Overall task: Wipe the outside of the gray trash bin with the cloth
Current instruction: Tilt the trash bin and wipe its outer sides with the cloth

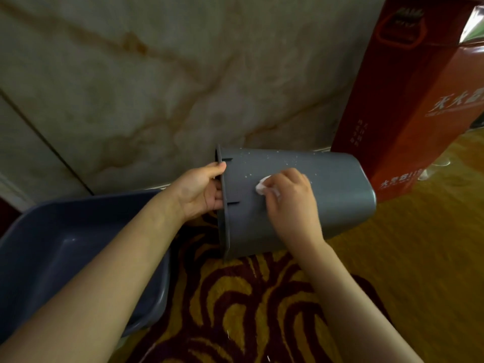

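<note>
Marbled wall (157, 74) fills the far side, with patterned carpet (248, 305) below. Across the middle, the gray trash bin (335, 200) lies tipped sideways, rim left, base right, white specks on its side. From the near left, the left hand (201, 192) reaches in, its fingers clamped over the rim. Bent at the wrist, the right hand (290, 195) presses a small white cloth (262, 188) against the bin's side, fingers curled together on it. A blue basin (65, 258) sits near left; a red box (408, 100) stands far right.
</note>
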A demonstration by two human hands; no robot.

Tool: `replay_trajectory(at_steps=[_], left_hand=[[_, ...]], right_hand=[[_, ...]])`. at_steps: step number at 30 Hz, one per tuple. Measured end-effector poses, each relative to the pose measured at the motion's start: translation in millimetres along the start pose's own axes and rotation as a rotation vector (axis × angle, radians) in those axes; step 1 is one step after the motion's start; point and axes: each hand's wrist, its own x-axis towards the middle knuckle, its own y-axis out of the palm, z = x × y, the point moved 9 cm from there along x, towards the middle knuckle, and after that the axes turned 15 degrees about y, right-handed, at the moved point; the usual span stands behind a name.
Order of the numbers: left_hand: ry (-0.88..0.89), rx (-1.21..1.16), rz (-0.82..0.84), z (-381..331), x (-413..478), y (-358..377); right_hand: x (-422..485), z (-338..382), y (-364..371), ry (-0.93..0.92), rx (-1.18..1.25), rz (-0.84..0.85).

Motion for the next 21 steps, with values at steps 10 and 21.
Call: replay_trajectory(at_steps=[10, 21], left_hand=[[-0.067, 0.000, 0.028, 6.9, -3.7, 2.4], [-0.084, 0.019, 0.069, 5.6, -5.9, 4.4]], right_hand=[[-14.9, 43.8, 20.3, -0.122, 0.145, 0.050], [33.8, -133.4, -62.9, 0.451, 0.098, -0.276]])
